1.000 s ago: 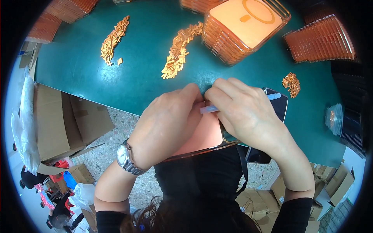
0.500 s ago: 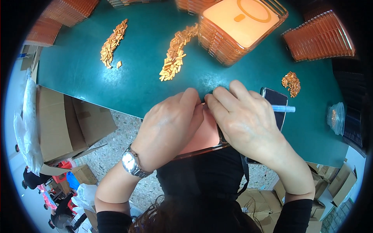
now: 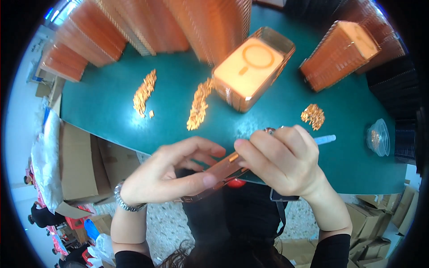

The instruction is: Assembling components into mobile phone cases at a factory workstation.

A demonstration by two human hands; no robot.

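Note:
A clear orange-brown phone case [image 3: 219,174] is tilted up on its edge, its long side facing me, just over the near table edge. My left hand [image 3: 156,174] grips its lower end, thumb on the near side and fingers apart behind. My right hand [image 3: 283,161] is curled around the upper end, index fingertip and thumb close to a small gold button piece [image 3: 233,157] on the case's side. The right fingers hide that end of the case. Beyond the hands lie piles of small gold pieces: a left pile [image 3: 145,94], a middle pile [image 3: 199,105] and a right pile [image 3: 313,116].
A stack of orange cases [image 3: 250,67] stands ahead on the green table [image 3: 174,120], with further stacks [image 3: 147,27] behind. A pale blue pen [image 3: 325,139] pokes out past my right hand. At right is a clear plastic cup [image 3: 378,137]; a cardboard box [image 3: 78,161] is at left.
The case has turned from lying nearly flat to standing on edge. My hands have moved apart, the left lower and leftward. The view has tilted up, showing more stacks.

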